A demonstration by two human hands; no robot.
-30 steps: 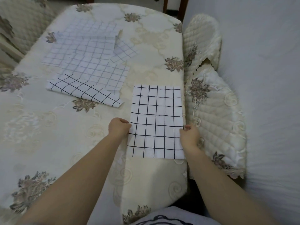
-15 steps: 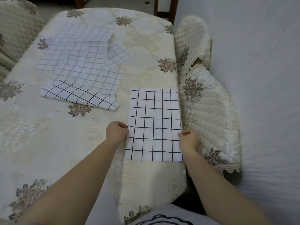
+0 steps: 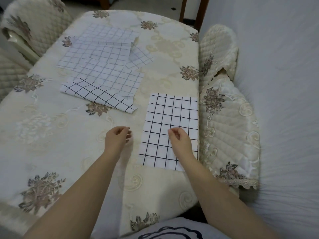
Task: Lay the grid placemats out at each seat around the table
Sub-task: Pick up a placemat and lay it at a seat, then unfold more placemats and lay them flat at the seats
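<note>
Where the table (image 3: 43, 131) spreads under its cream flowered cloth, a quilt-covered chair (image 3: 32, 23) stands by its far left corner; right of that, on the far middle of the cloth, a pile of grid placemats (image 3: 103, 66) lies loosely overlapping, the nearest with bolder dark lines and a curled edge; nearer the person, the left hand (image 3: 117, 140) hovers over bare cloth with fingers loosely curled, grasping nothing; just to its right the single placemat (image 3: 170, 114) lies flat and lengthwise, its right side running along the table's right edge; the right hand (image 3: 180, 142) is over the near half of this mat, fingers loosely bent and holding nothing, though whether it touches the fabric cannot be told; past the edge, a near chair (image 3: 229, 135) in the same quilted cover stands just beside the mat, with a far chair (image 3: 217, 49) behind it; furthest right lies a pale wrinkled sheet (image 3: 284, 100).
</note>
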